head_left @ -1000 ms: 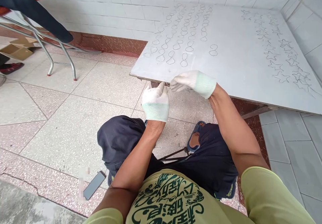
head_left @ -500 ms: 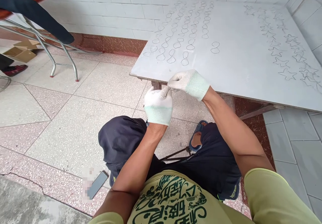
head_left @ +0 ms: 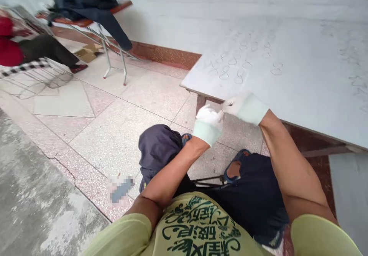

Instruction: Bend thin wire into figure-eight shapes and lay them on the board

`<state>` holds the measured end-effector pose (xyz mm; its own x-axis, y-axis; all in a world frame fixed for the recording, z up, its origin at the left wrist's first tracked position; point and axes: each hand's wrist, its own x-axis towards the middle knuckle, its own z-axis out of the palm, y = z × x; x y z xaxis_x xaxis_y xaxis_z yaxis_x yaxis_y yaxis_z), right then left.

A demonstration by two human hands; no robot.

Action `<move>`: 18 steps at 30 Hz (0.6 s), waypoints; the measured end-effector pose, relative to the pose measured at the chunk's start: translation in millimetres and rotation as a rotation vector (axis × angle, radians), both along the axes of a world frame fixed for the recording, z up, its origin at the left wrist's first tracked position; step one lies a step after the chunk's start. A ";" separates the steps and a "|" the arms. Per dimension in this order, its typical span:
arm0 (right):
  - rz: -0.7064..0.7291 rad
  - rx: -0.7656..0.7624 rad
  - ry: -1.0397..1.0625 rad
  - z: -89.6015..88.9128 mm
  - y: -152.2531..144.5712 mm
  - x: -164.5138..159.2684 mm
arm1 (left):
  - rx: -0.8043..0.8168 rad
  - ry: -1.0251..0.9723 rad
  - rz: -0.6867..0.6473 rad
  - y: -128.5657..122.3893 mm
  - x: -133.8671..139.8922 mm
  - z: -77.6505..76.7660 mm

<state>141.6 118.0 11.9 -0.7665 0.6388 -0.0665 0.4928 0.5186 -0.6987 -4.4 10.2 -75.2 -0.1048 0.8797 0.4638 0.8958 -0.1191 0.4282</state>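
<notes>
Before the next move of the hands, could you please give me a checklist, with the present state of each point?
1. Left hand gloved: ok.
2. Right hand gloved: ok.
3. Fingers of both hands close together: ok.
4. Something held between them: cannot tell, too blurred.
5. Lone figure-eight on the table apart from the hands: ok.
6. Right-side outlines sharp enough to inspect: not ok, blurred.

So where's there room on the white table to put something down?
The widest bare patch on the white table lies between the lone figure-eight loop and the blurred outlines on the right, reaching the near edge. The left part is crowded with other loops, and the left hand and right hand are at the edge there.
</notes>
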 end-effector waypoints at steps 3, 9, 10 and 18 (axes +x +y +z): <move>-0.043 -0.045 0.050 2.9 1.3 1.7 | 0.046 0.010 0.095 -10.5 2.2 8.2; -0.185 -0.337 0.252 13.9 5.3 0.9 | 0.127 0.014 0.215 -8.4 -10.1 23.3; -0.186 -0.356 0.265 13.9 5.2 0.9 | 0.132 0.019 0.208 -7.5 -10.4 23.5; -0.089 -0.214 0.223 12.2 4.7 7.1 | 0.169 0.017 0.251 -8.1 -7.4 22.6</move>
